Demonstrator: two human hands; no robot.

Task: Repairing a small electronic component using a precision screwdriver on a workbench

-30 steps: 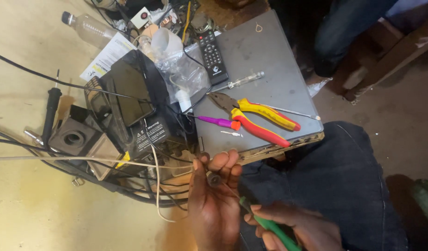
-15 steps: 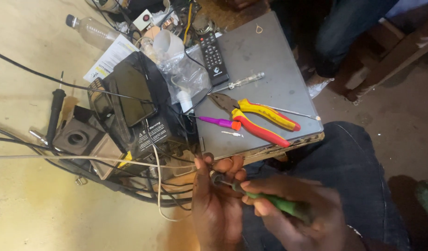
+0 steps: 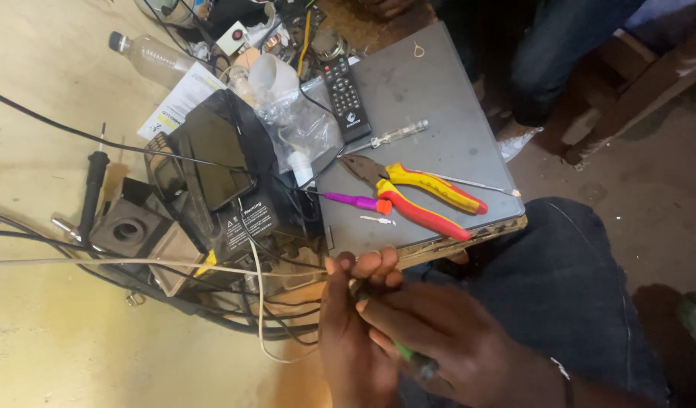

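left hand [image 3: 355, 325]: pinching the pale cable [image 3: 136, 263] just below the grey box [image 3: 431, 136]
right hand [image 3: 454, 340]: wrapped round a green-handled screwdriver [image 3: 408, 357], touching the left
clear bag [image 3: 299, 125]: left of the box, contents hard to tell
pliers [image 3: 423, 198]: lying on the box

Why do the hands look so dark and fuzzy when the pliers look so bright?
In the head view, light falls on the grey lid, so the red and yellow pliers look bright and sharp; the left hand and right hand sit low in the frame in shade, slightly smeared; the green-handled tool between them is soft too, and the right edge is murky.
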